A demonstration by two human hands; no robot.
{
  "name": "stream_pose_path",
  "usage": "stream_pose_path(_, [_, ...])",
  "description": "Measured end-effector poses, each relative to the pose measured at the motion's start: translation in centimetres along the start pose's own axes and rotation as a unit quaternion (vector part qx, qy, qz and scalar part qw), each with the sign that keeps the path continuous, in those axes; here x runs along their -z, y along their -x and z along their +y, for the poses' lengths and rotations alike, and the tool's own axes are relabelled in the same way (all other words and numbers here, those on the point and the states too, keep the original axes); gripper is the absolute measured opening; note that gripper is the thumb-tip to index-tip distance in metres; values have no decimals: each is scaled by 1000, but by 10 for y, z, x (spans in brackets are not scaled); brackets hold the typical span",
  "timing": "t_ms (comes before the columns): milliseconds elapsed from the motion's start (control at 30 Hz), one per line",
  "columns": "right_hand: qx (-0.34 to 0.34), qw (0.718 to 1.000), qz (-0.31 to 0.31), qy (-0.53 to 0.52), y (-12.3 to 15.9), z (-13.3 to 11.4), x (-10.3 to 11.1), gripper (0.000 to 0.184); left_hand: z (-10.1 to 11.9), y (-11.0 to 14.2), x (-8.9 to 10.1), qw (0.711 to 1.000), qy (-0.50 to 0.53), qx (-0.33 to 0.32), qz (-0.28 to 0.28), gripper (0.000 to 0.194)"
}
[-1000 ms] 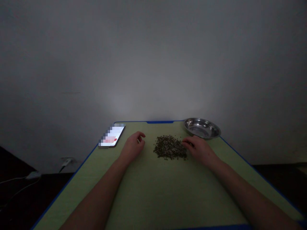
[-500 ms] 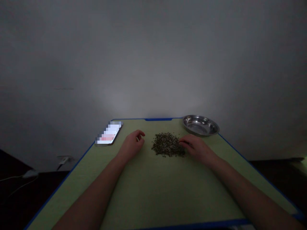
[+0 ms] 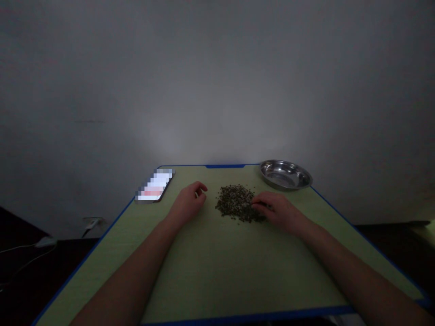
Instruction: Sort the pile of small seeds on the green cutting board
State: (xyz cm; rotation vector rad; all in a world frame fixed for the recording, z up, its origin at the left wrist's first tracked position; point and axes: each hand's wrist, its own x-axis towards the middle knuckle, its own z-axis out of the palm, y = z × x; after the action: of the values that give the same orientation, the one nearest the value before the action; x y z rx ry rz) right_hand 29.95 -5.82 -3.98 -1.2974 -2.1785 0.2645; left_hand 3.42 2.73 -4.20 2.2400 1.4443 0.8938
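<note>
A heap of small dark grains [image 3: 236,203] lies on the green table [image 3: 210,267], past its middle. My right hand [image 3: 277,209] rests at the heap's right edge, fingers bent and pressed together, fingertips touching the grains. Whether it holds any is too small and dim to tell. My left hand [image 3: 188,203] lies on the table left of the heap, apart from it, fingers loosely curled with thumb and forefinger close together and nothing visible in them.
A shiny metal bowl [image 3: 285,174] stands at the table's far right corner, just beyond my right hand. A lit phone [image 3: 154,185] lies at the far left edge. The table has a blue rim. A white cable [image 3: 30,251] lies on the dark floor at left.
My right hand's fingertips have crept a little leftward into the heap's edge. My left hand has stayed put. The view has shifted slightly.
</note>
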Motion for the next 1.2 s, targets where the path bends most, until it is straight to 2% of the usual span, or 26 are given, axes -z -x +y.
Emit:
stream_pose_path(400, [6, 999, -19, -43, 3, -17, -3, 15, 2, 0, -1, 1000, -11, -5, -16, 22])
stream_pose_path(533, [0, 999, 2, -48, 3, -17, -1, 14, 3, 0, -2, 1000, -13, -5, -18, 21])
stream_pose_path(633, [-14, 999, 21, -31, 3, -14, 4, 15, 3, 0, -1, 1000, -15, -10, -15, 22])
stream_pose_path(967, [-94, 995, 18, 17, 4, 9, 11, 18, 2, 0, -1, 1000, -15, -8, -18, 25])
stream_pose_path(1200, [-81, 996, -37, 4, 5, 14, 15, 22, 4, 0, 0, 1000, -7, -7, -23, 26])
